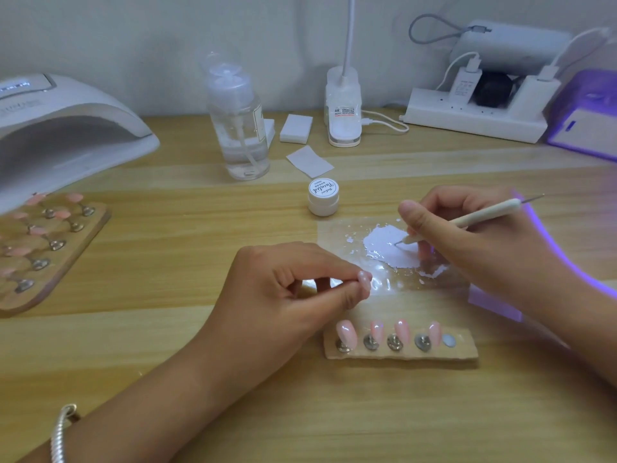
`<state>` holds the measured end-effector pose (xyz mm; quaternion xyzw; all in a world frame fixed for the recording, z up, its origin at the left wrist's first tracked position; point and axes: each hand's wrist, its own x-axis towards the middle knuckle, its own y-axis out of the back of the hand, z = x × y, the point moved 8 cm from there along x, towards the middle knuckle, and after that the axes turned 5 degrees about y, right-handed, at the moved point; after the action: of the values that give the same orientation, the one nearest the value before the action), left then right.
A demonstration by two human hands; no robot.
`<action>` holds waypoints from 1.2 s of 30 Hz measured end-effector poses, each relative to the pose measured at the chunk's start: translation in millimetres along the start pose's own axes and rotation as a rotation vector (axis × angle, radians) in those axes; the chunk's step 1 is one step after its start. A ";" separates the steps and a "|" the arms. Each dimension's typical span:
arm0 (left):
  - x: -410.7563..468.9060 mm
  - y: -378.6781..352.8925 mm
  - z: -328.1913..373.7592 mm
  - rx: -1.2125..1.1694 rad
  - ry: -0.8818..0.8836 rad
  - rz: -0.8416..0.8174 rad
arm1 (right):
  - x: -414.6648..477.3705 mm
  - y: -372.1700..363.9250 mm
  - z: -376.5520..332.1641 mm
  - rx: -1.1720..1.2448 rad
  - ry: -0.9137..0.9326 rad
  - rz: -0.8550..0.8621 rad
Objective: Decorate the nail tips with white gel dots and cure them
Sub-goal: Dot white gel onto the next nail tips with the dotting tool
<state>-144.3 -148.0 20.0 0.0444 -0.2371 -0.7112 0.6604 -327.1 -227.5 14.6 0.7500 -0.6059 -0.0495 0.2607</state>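
Note:
My left hand (290,292) pinches one pink nail tip (364,278) between thumb and fingers, just left of a clear palette (384,279). A smear of white gel (389,243) lies on that palette. My right hand (474,235) grips a cream dotting tool (484,213) like a pen, its metal point touching the gel. In front of me a small wooden strip (400,354) carries several pink nail tips on metal stands, and its rightmost magnet is bare. The white gel jar (323,196) stands shut behind the palette.
A white curing lamp (66,128) sits at far left, with a wooden board of pink tips (46,248) before it. A pump bottle (240,121), wipes (309,160), a desk lamp base (344,108), a power strip (474,118) and a purple-lit device (587,121) line the back.

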 end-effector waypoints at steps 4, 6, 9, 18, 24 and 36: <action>-0.4 0.1 -0.5 0.012 0.001 0.000 | -0.7 0.3 -1.4 0.016 -0.007 0.014; -0.2 0.0 -1.0 0.014 0.002 -0.001 | -2.3 5.2 -7.4 0.046 0.016 0.070; 0.1 -0.2 -1.3 0.012 0.001 0.001 | -5.9 10.3 -28.8 0.062 0.109 0.131; 0.2 -0.1 1.3 0.002 -0.021 -0.006 | -29.5 -14.3 -68.7 0.306 0.236 0.008; 1.0 -0.5 3.2 0.025 -0.049 -0.012 | -35.6 -20.4 -65.5 0.256 0.170 -0.022; 1.2 -1.5 3.5 0.022 -0.064 -0.030 | -35.0 -23.2 -68.3 0.178 0.175 -0.055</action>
<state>-147.1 -148.1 22.8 0.0325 -0.2650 -0.7195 0.6412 -289.1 -169.2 54.3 0.7880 -0.5620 0.0626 0.2436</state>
